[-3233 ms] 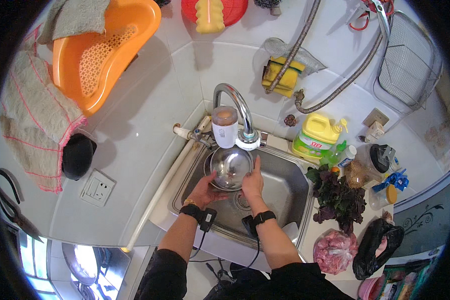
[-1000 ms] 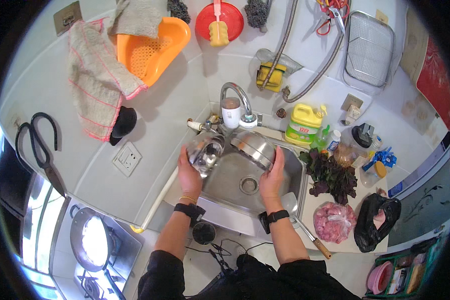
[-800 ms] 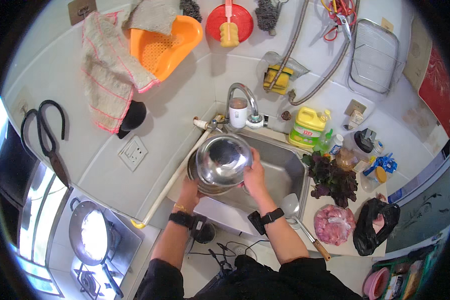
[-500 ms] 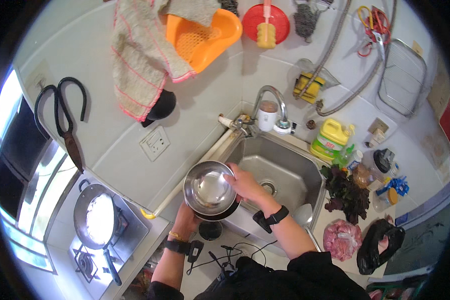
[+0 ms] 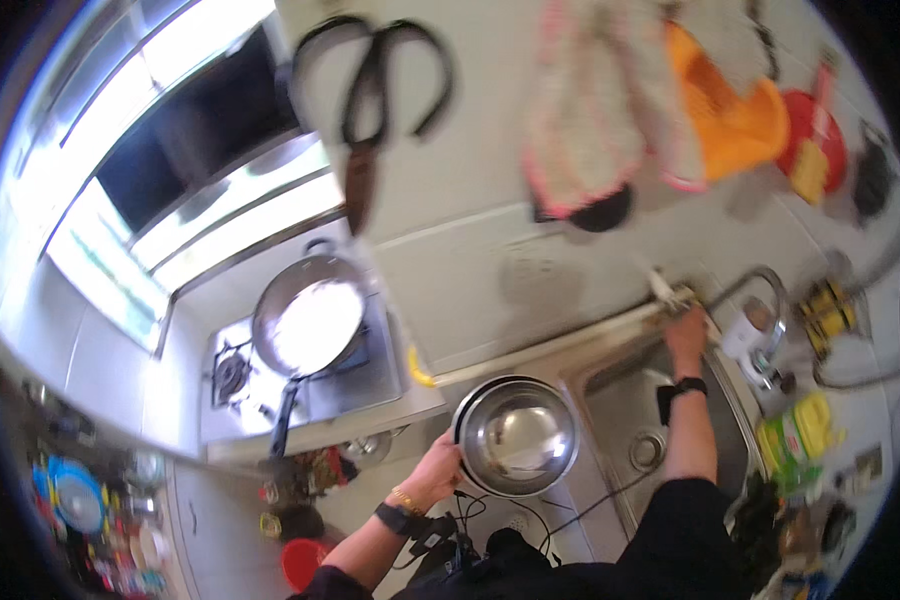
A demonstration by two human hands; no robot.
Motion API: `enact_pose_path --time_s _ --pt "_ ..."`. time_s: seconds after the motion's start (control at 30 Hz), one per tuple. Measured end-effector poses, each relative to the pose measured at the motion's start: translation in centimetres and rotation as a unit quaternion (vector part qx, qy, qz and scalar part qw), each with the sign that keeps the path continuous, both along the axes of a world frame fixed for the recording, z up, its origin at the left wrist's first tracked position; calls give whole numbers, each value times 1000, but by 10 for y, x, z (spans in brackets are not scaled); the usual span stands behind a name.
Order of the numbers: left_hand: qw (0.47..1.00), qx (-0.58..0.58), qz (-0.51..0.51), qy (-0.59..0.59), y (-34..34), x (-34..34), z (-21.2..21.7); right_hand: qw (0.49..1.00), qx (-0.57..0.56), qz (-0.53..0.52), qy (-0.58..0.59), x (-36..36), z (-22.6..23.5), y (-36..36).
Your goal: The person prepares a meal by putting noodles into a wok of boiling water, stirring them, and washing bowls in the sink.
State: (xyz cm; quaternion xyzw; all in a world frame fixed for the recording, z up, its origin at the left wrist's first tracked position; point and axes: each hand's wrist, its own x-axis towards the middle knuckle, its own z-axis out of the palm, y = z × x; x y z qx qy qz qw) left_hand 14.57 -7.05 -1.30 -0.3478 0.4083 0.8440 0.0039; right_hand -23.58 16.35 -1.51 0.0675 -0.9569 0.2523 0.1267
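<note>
My left hand (image 5: 438, 468) grips the rim of a shiny stainless steel bowl (image 5: 525, 437), its fingers closed on the left edge. A second, darker rim shows behind the bowl, so another bowl seems stacked under it. The bowl is held beside the sink's left edge and looks to have nothing in it. My right hand (image 5: 686, 336) reaches over the steel sink (image 5: 615, 410) to the faucet (image 5: 760, 285) and is closed around its handle by the wall. The fingertips there are slightly blurred.
A frying pan (image 5: 310, 315) stands on the gas stove (image 5: 375, 385) at left. Large black-handled scissors (image 5: 370, 100) and a cloth (image 5: 585, 120) hang on the wall. A yellow detergent jug (image 5: 800, 425) and dark leafy greens (image 5: 757, 515) lie right of the sink.
My view has swung left toward the stove. My right hand has let go of the bowl and moved to the faucet handle. My left hand still holds the bowl.
</note>
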Motion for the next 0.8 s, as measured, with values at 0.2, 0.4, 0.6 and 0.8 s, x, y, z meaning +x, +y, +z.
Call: enact_pose_path --time_s 0.2,0.4,0.6,0.8 --pt "999 2 30 34 3 -5 14 994 -87 62 -33 -13 -3 15" --pt "992 -79 34 93 4 -26 12 759 -415 205 -457 201 39 -21" --pt "901 -409 -105 102 41 -97 -22 831 -350 65 -427 217 9 -4" --pt "692 -663 -214 192 107 -137 73 896 -442 -23 -37 257 43 92"
